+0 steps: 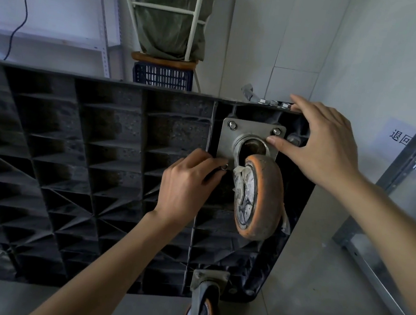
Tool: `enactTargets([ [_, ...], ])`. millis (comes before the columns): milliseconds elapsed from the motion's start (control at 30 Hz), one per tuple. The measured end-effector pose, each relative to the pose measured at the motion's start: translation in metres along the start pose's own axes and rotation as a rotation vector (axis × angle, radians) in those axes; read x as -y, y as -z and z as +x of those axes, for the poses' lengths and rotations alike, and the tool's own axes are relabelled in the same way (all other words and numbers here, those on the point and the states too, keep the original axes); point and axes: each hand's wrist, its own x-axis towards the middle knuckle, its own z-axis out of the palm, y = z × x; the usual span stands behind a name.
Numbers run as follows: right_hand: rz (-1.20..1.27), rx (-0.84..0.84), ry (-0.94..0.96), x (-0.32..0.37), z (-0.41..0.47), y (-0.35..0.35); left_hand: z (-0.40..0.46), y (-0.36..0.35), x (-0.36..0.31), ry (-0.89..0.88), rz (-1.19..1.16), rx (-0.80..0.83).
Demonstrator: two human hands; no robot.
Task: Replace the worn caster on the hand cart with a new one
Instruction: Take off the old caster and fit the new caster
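Near the upper right corner of the upturned black ribbed plastic cart deck [86, 160], seen from the head camera, a worn orange rubber caster wheel [261, 199] hangs from a square grey metal mounting plate [229, 144] that lies against the deck. The left hand [188, 183] curls its fingers and pinches a small silver nut [224, 167] at the plate's lower left corner. The right hand [323, 149] lies open, fingers straight over the deck's top edge, thumb touching the plate just below its upper right bolt [276, 132]. Three loose silver nuts [274, 103] sit on the top edge just beside those fingers. A second grey-forked caster [201, 308] is mounted at the deck's lower right corner, above the pale tiled floor [315, 297].
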Motion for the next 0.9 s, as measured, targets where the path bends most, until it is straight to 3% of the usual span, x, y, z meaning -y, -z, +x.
enactTargets([
  [567,0.001,-0.002,-0.001,0.0009,-0.0004,0.0007,0.0065,-0.0007,-0.0068,0.053,0.022,-0.011],
  [900,0.007,-0.004,0.000,0.0015,-0.0006,0.0013,0.0043,0.0012,-0.0027,-0.026,0.053,0.031],
])
